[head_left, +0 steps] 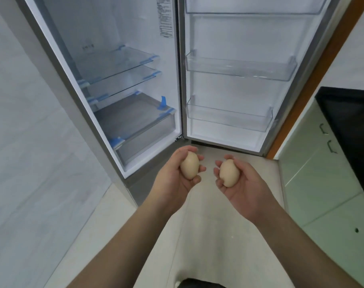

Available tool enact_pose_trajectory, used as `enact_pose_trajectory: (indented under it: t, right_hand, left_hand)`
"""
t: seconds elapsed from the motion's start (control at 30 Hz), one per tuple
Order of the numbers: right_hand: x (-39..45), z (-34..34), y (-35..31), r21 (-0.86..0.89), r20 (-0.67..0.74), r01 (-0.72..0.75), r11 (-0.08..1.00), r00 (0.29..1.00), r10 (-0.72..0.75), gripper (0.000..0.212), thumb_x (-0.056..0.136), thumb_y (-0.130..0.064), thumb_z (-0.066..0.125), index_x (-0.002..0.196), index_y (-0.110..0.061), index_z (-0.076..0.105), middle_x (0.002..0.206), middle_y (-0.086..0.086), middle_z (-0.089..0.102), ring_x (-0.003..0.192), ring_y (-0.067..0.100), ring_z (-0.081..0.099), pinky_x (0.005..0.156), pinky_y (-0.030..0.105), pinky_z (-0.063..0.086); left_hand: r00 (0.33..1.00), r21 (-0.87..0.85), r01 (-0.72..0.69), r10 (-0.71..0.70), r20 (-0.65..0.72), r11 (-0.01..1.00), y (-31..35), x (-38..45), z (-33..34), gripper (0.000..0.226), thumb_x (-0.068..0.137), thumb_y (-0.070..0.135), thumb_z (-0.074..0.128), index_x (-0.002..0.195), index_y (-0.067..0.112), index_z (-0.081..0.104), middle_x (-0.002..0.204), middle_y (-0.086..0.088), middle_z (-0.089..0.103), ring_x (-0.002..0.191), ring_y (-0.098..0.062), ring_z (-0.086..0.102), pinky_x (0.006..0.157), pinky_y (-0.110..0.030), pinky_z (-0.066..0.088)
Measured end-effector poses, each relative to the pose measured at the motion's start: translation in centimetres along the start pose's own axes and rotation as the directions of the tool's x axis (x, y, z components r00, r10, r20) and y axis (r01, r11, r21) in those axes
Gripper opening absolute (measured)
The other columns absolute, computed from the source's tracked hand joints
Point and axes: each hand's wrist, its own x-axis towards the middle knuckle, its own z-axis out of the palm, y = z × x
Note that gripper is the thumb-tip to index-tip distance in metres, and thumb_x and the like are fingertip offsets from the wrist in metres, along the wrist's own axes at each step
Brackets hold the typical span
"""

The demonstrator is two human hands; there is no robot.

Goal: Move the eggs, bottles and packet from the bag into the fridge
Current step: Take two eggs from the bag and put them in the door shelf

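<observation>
Head view. Two bare forearms extended forward and down over pale floor (pixel 208 235), palms turned up. Left hand (pixel 177 179) cupped around left egg (pixel 189 165), fingers curled up against its far side, thumb across the top. Right hand (pixel 242 183) cupped likewise around right egg (pixel 229 173), fingertips showing at the egg's left edge. Both eggs tan, whole, held apart from each other, just in front of the fridge (pixel 133 84) base and outside it.

Fridge door (pixel 235 38) swung fully open to the right. Interior lit and bare: two glass shelves (pixel 118 67) with blue tape at the corners, crisper drawer (pixel 135 125) beneath, also taped. Three clear door bins, upper one cut off at the frame edge, middle bin (pixel 240 68) and lower bin (pixel 228 116) holding nothing. Printed label high on the inner side wall, text too small to read.

Grey tiled wall (pixel 21 132) at left. Pale green cabinets (pixel 322 183) with dark handles at right, under a black countertop (pixel 351 125). Bag, bottles and packet not visible.
</observation>
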Motion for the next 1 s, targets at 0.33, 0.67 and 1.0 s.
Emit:
enact_pose_trajectory:
  t: [0.33, 0.67, 1.0]
  right_hand:
    - [9.2, 6.0, -3.9, 0.004, 0.032, 0.135, 0.991, 0.990, -0.135, 0.028, 0.092, -0.019, 0.044, 0.110, -0.012, 0.065, 0.100, 0.012, 0.067, 0.088, 0.024, 0.065, 0.070, 0.028, 0.053]
    - [16.7, 8.0, -11.9, -0.012, 0.110, 0.257, 0.966, 0.961, -0.254, 0.030, 0.091, -0.018, 0.040, 0.109, -0.014, 0.063, 0.102, 0.011, 0.065, 0.091, 0.025, 0.063, 0.072, 0.029, 0.052]
    - [24.3, 5.8, -20.7, -0.033, 0.150, 0.265, 0.964, 0.955, -0.257, 0.030, 0.096, -0.018, 0.041, 0.117, -0.016, 0.062, 0.107, 0.013, 0.066, 0.095, 0.026, 0.063, 0.074, 0.029, 0.054]
  left_hand:
    - [0.996, -0.091, -0.021, 0.029, 0.088, 0.996, 8.0, 9.1, -1.3, 0.015, 0.095, 0.021, 0.051, 0.100, 0.011, 0.061, 0.086, -0.013, 0.061, 0.068, -0.021, 0.057, 0.047, -0.022, 0.037]
    - [0.979, -0.062, -0.062, 0.073, 0.192, 0.996, 12.0, 18.7, 2.9, 0.019, 0.096, 0.020, 0.049, 0.105, 0.009, 0.062, 0.088, -0.012, 0.063, 0.070, -0.020, 0.060, 0.049, -0.022, 0.044]
    - [0.985, 0.056, -0.107, 0.098, 0.141, 0.993, 12.9, 28.1, 8.8, 0.028, 0.098, 0.019, 0.042, 0.116, 0.011, 0.062, 0.091, -0.012, 0.062, 0.070, -0.020, 0.062, 0.055, -0.024, 0.047]
